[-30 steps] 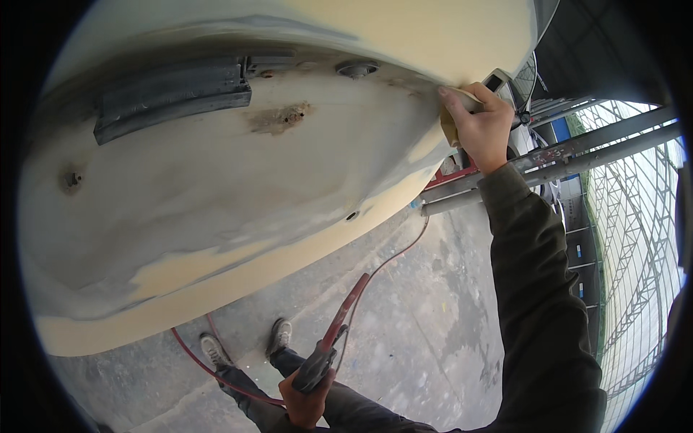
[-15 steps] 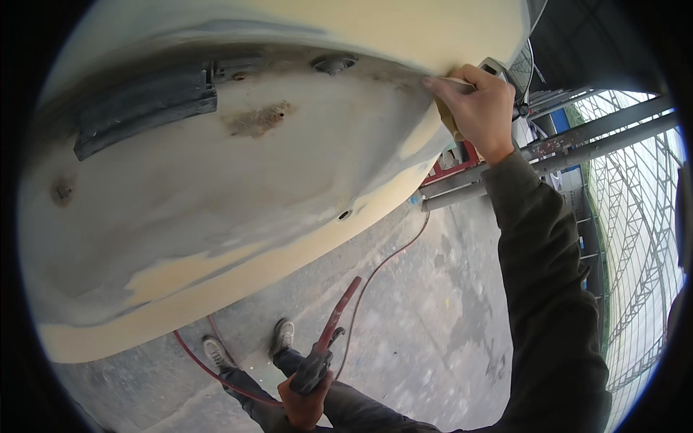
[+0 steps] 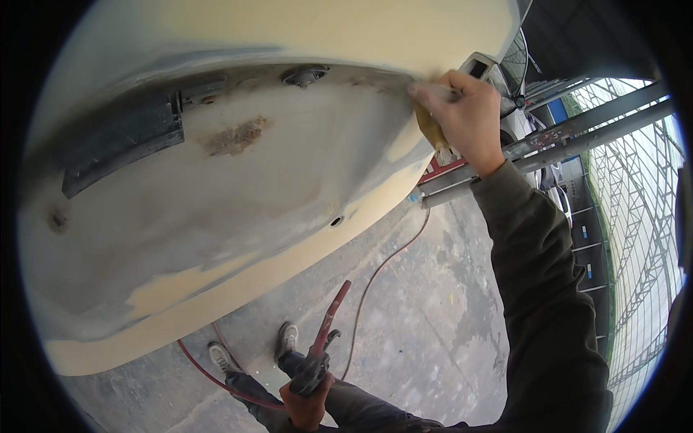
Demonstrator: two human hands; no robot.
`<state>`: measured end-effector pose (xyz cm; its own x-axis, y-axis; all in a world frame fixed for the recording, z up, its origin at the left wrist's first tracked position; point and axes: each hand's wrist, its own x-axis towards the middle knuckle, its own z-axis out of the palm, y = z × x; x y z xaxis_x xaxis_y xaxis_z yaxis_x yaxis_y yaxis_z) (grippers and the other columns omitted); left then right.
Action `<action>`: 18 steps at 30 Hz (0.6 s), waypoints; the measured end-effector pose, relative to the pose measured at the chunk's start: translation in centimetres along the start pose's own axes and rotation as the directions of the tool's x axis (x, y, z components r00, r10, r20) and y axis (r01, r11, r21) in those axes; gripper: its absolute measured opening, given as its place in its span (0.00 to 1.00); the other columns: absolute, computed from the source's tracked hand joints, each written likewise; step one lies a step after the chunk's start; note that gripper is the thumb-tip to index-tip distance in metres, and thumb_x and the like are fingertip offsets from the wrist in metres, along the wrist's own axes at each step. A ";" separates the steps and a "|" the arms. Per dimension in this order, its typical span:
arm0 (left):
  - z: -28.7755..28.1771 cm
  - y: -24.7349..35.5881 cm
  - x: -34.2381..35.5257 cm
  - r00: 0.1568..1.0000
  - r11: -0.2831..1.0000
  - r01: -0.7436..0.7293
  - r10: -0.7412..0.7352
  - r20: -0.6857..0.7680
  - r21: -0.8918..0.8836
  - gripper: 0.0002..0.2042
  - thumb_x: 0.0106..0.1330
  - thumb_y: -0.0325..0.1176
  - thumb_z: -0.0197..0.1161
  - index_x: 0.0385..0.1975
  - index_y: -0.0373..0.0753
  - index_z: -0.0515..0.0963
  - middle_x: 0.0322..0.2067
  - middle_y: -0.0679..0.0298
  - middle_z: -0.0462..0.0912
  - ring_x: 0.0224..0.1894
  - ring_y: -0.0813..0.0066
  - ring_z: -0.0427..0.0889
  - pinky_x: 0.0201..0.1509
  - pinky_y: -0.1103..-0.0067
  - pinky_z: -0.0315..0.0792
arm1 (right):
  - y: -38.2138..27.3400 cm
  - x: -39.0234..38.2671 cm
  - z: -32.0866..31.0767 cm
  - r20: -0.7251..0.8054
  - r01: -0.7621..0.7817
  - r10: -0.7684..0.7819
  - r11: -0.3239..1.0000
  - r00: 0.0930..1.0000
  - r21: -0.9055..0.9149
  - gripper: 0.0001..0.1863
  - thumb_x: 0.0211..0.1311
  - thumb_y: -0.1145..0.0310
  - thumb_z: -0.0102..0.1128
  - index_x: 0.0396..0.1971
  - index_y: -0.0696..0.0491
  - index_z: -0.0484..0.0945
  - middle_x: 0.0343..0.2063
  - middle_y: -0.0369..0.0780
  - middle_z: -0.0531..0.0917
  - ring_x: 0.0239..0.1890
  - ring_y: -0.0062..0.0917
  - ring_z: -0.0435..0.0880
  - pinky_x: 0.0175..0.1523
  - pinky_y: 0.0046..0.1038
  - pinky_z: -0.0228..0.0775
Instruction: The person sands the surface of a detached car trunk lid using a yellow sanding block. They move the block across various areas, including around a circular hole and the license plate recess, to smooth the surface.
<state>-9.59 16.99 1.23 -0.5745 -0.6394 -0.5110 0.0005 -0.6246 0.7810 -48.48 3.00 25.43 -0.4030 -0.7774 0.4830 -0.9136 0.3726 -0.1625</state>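
Observation:
My right hand [image 3: 468, 119] is closed on a folded yellowish sheet of sandpaper [image 3: 431, 131], pressed at the right edge of a large curved vehicle panel [image 3: 253, 180]. Its fingertips are slightly blurred. The panel has a grey sanded middle with cream-coloured borders and brown rusty patches. Low in the view, my left hand [image 3: 307, 408] grips a dark air blow gun [image 3: 312, 372], whose red tube nozzle points up toward the panel. The gun is held away from the panel's surface.
A dark plastic piece [image 3: 123, 144] and a round fitting [image 3: 304, 76] sit on the panel's upper part. Red hose [image 3: 379, 270] runs over the grey floor [image 3: 433, 325] by my shoes. Metal beams [image 3: 577, 137] and a red frame stand beyond my right hand.
The view has shifted a little, so the panel sits slightly further left. My right hand has moved slightly left and down in the picture, still at the panel's edge. The left hand keeps the blow gun.

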 end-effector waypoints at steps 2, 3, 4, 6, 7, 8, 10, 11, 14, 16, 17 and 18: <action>0.2 0.1 0.2 1.000 1.000 0.004 -0.004 -0.005 -0.018 0.09 0.62 0.19 0.69 0.41 0.28 0.80 0.29 0.62 0.86 0.30 0.75 0.85 0.38 0.78 0.80 | 1.3 0.4 1.3 0.000 -0.058 0.059 0.990 0.998 0.125 0.20 0.54 0.56 0.78 0.22 0.58 0.83 0.13 0.40 0.80 0.18 0.15 0.77 0.25 0.24 0.70; 0.3 0.1 0.2 1.000 1.000 0.006 -0.007 -0.009 -0.026 0.09 0.62 0.19 0.69 0.41 0.28 0.79 0.29 0.62 0.86 0.30 0.75 0.85 0.38 0.78 0.80 | 2.2 -0.5 2.3 0.008 -0.106 0.106 0.979 0.994 0.173 0.20 0.54 0.55 0.78 0.22 0.58 0.83 0.14 0.40 0.80 0.18 0.16 0.76 0.25 0.24 0.69; 0.2 0.3 0.1 1.000 1.000 -0.001 0.001 0.002 -0.029 0.09 0.62 0.19 0.69 0.41 0.28 0.79 0.29 0.62 0.86 0.29 0.75 0.85 0.38 0.78 0.80 | 3.2 -1.6 3.4 0.016 -0.154 0.154 0.963 0.988 0.219 0.21 0.54 0.54 0.78 0.23 0.58 0.83 0.14 0.40 0.80 0.17 0.16 0.75 0.25 0.25 0.69; -0.3 0.6 0.1 0.999 0.999 -0.015 0.017 0.037 -0.039 0.10 0.62 0.19 0.69 0.41 0.29 0.79 0.29 0.62 0.85 0.29 0.74 0.85 0.37 0.78 0.80 | 4.9 -4.4 5.1 0.106 -0.272 0.250 0.906 0.962 0.323 0.21 0.53 0.54 0.79 0.27 0.60 0.86 0.15 0.40 0.80 0.20 0.15 0.75 0.27 0.27 0.70; -0.7 0.6 0.0 0.999 0.999 -0.016 0.018 0.035 -0.032 0.10 0.62 0.19 0.69 0.41 0.29 0.79 0.28 0.62 0.85 0.29 0.74 0.85 0.37 0.78 0.80 | 5.1 -5.3 4.8 0.209 -0.347 0.290 0.880 0.934 0.326 0.20 0.53 0.54 0.79 0.28 0.59 0.86 0.16 0.41 0.80 0.20 0.17 0.76 0.28 0.27 0.71; -1.0 0.5 0.0 0.999 0.999 -0.023 0.024 0.027 -0.026 0.09 0.62 0.19 0.69 0.40 0.29 0.79 0.28 0.62 0.85 0.29 0.74 0.86 0.37 0.78 0.80 | 4.4 -5.3 4.3 0.310 -0.414 0.318 0.850 0.896 0.325 0.20 0.53 0.54 0.78 0.28 0.58 0.86 0.16 0.42 0.81 0.19 0.18 0.77 0.29 0.28 0.72; -1.3 0.4 0.0 0.999 0.999 -0.039 0.039 0.002 0.005 0.09 0.61 0.19 0.69 0.40 0.29 0.79 0.28 0.62 0.85 0.29 0.74 0.86 0.37 0.78 0.80 | 3.8 -4.1 3.2 0.143 -0.202 0.180 0.968 0.973 0.152 0.19 0.53 0.54 0.78 0.28 0.57 0.86 0.17 0.43 0.82 0.19 0.21 0.79 0.29 0.28 0.72; -1.3 0.5 -0.1 0.999 0.998 -0.050 0.050 -0.016 0.031 0.09 0.61 0.18 0.69 0.39 0.30 0.79 0.28 0.62 0.85 0.29 0.74 0.86 0.37 0.78 0.80 | 3.6 -3.2 2.4 0.070 -0.097 0.093 0.994 0.993 0.047 0.19 0.52 0.54 0.78 0.28 0.57 0.86 0.18 0.44 0.82 0.18 0.23 0.79 0.29 0.28 0.72; -1.5 -0.7 -0.3 0.997 0.995 -0.076 0.076 -0.009 0.058 0.08 0.61 0.18 0.70 0.38 0.30 0.79 0.28 0.62 0.85 0.29 0.74 0.86 0.37 0.78 0.80 | 1.2 2.0 -0.2 -0.030 0.245 -0.253 0.957 0.967 -0.155 0.19 0.46 0.52 0.80 0.21 0.51 0.82 0.17 0.36 0.82 0.20 0.33 0.81 0.28 0.30 0.72; -1.2 -0.7 -0.4 0.997 0.996 -0.073 0.073 0.002 0.053 0.08 0.61 0.18 0.70 0.38 0.30 0.79 0.28 0.62 0.85 0.29 0.74 0.86 0.37 0.77 0.80 | -0.3 3.1 -0.6 -0.032 0.486 -0.507 0.840 0.861 -0.241 0.18 0.45 0.52 0.79 0.20 0.49 0.81 0.17 0.34 0.81 0.20 0.33 0.81 0.27 0.31 0.71; -0.8 -0.3 -0.4 0.998 0.997 -0.066 0.067 -0.011 0.048 0.08 0.61 0.18 0.70 0.37 0.30 0.79 0.28 0.62 0.85 0.28 0.74 0.86 0.37 0.77 0.80 | -1.1 3.6 -0.2 -0.037 0.592 -0.624 0.758 0.781 -0.273 0.18 0.45 0.52 0.79 0.20 0.48 0.80 0.17 0.33 0.81 0.20 0.34 0.80 0.27 0.31 0.71; -0.2 -0.1 -0.4 0.999 0.998 -0.053 0.054 -0.007 0.039 0.08 0.61 0.18 0.70 0.37 0.30 0.79 0.28 0.62 0.85 0.28 0.74 0.86 0.37 0.77 0.80 | -1.6 3.9 -0.3 -0.037 0.613 -0.641 0.748 0.767 -0.256 0.18 0.44 0.51 0.79 0.20 0.47 0.80 0.17 0.32 0.80 0.20 0.33 0.80 0.26 0.31 0.70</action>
<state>-9.15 17.22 1.26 -0.5675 -0.6753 -0.4710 -0.0009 -0.5716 0.8205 -48.56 -0.53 27.84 0.2787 -0.8159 0.5066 -0.9162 -0.0677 0.3950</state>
